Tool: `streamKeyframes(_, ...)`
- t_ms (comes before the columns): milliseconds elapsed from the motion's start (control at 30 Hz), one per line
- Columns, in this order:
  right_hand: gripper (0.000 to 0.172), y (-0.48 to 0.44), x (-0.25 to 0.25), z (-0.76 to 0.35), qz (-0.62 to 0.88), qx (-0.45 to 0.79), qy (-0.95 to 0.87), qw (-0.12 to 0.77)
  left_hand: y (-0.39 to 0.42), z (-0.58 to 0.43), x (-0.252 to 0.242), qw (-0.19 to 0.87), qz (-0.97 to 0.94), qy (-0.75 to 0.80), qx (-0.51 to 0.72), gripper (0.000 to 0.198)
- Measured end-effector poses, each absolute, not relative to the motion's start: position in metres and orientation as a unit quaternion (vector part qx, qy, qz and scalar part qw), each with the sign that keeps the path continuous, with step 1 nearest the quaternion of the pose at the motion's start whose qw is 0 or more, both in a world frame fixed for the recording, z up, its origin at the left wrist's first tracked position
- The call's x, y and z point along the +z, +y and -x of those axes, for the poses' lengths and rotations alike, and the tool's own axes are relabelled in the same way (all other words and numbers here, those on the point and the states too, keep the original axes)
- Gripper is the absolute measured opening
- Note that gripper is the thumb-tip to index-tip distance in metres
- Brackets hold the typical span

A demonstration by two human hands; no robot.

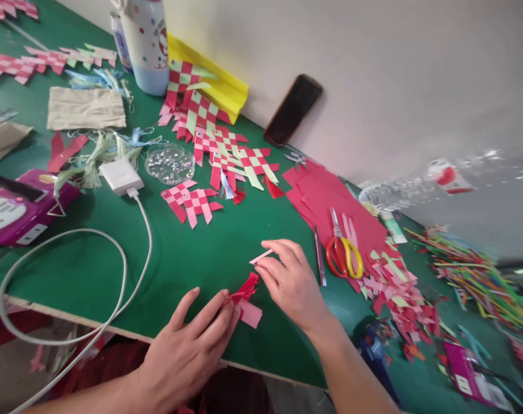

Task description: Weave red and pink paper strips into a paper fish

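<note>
Pink strip pinched in right grip; left hand flat on red paper

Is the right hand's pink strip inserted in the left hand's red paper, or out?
Out: green table shows between the pink strip and the red paper.

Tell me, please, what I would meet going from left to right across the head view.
Purple power strip, white charger, left hand, folded red-and-pink paper, right hand, scissors, bundle of colourful strips.
</note>
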State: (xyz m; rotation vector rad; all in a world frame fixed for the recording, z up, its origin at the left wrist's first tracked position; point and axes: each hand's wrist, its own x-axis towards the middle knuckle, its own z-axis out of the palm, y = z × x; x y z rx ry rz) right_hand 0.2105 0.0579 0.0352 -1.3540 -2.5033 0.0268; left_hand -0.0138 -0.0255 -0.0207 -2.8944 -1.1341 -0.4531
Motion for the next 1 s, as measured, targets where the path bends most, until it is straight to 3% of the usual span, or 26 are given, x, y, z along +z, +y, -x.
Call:
streamKeyframes(767, 0.01, 0.037, 0.039, -0.244, 0.524, 0.015, -0.819, 0.235, -0.029, 0.014, -0.034, 0.033, 0.921, -0.365, -0.134, 0.065)
streamKeyframes(1000, 0.009, 0.028, 0.037, -0.23, 0.501, 0.146, -0.808, 0.274, -0.026, 0.016, -0.021, 0.006, 0.93, -0.359, -0.084, 0.067)
